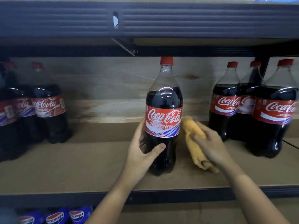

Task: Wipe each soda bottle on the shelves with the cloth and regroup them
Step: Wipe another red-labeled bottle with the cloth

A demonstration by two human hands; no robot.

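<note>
Nearest, on the shelf below, Pepsi labels (55, 216) are seen at the lower left. Above them, the bottle (163, 117) is stood upright near the front edge of the shelf (80, 168), in the gap between two groups. It is gripped low on its body by the left hand (142, 152), thumb across the front and fingers curled round the far side, probably so that it is steadied while being wiped. Just to its right, the cloth (195, 143) is held bunched in the right hand (210, 146), whose fingers are curled over it; whether the cloth touches the bottle cannot be told.

Farther back, a left group (47, 102) and a right group (226, 101) of cola bottles are stood well apart from the held one, likely as wiped and unwiped sets, though which is which cannot be told. Bare board is left on both sides of the bottle for sliding. Overhead room is judged tight: the red cap (166, 60) is seen close under the upper shelf (145, 21), so a lift is limited.
</note>
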